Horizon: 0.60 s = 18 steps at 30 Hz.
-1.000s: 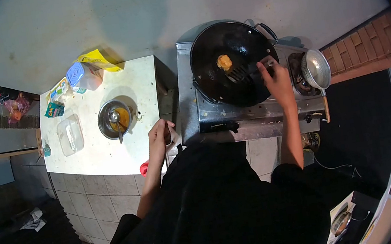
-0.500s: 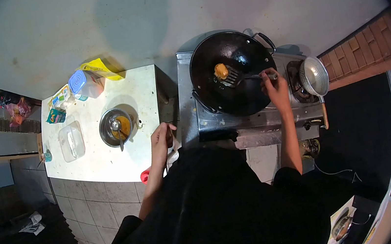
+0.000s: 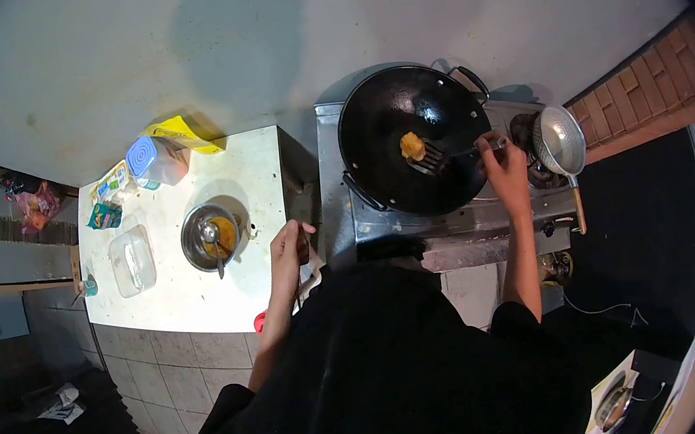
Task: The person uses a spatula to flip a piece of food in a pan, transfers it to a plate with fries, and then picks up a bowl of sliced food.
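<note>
My right hand [image 3: 506, 165] is closed round the handle of a slotted spatula [image 3: 430, 162] over the black wok [image 3: 378, 112] on the stove. A lumpy golden-brown fried piece [image 3: 412, 146] lies at the tip of the spatula's slotted head, inside the wok. My left hand [image 3: 288, 244] hovers by the right edge of the white table [image 3: 175, 305], its fingers curled; whether anything is in them is hidden. On that table, left of this hand, a steel bowl [image 3: 188, 245] holds yellow-orange batter with a ladle [image 3: 211, 235] resting in it.
A dented metal pan [image 3: 560, 141] with a wooden handle sits on the right burner. Along the table's back stand a blue-lidded container [image 3: 156, 160], a yellow packet [image 3: 186, 135] and a green packet [image 3: 105, 216]. A clear plastic box [image 3: 133, 261] lies left of the bowl.
The spatula and the fried piece have shifted right and down in the wok, and the piece shows a different side. My right hand has moved slightly right; my left hand stays nearly still.
</note>
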Motion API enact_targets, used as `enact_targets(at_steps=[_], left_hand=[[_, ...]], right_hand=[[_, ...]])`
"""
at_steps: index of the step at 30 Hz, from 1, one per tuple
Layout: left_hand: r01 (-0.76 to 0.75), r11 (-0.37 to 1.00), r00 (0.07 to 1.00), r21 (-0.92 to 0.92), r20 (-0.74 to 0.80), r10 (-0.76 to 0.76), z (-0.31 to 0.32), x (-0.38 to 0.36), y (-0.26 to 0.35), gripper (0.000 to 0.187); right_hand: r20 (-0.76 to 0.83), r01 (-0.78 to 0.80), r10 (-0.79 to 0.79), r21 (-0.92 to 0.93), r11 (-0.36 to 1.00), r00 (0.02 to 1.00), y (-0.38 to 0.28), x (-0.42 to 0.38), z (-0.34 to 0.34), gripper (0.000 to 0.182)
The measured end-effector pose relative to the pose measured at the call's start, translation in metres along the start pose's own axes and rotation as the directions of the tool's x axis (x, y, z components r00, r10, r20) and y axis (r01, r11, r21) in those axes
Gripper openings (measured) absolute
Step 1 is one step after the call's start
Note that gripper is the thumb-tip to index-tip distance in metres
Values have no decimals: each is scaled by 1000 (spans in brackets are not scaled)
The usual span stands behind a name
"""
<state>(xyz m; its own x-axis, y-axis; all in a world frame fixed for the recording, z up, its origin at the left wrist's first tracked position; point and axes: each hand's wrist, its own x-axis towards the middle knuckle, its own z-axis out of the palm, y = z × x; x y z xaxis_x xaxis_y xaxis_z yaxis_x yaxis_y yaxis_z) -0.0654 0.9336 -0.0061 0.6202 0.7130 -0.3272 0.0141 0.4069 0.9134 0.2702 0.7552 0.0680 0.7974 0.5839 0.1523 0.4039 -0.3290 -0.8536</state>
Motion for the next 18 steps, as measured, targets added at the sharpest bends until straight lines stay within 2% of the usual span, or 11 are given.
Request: enact_targets(at_steps=[2, 6, 8, 18], left_hand=[[3, 1000, 1000, 5, 3, -3, 3, 2, 2, 39], [-2, 1000, 1000, 3, 7, 2, 2, 5, 3, 40], [6, 1000, 1000, -10, 13, -5, 1, 5, 1, 39], [-8, 1000, 1000, -24, -15, 8, 0, 0, -1, 39]], right_hand=[[21, 75, -74, -98, 992, 997, -6, 4, -2, 17], [59, 87, -79, -147, 985, 995, -23, 7, -2, 16], [104, 146, -126, -221, 964, 987, -28, 10, -1, 17], [162, 177, -152, -155, 972, 975, -56, 8, 4, 15]])
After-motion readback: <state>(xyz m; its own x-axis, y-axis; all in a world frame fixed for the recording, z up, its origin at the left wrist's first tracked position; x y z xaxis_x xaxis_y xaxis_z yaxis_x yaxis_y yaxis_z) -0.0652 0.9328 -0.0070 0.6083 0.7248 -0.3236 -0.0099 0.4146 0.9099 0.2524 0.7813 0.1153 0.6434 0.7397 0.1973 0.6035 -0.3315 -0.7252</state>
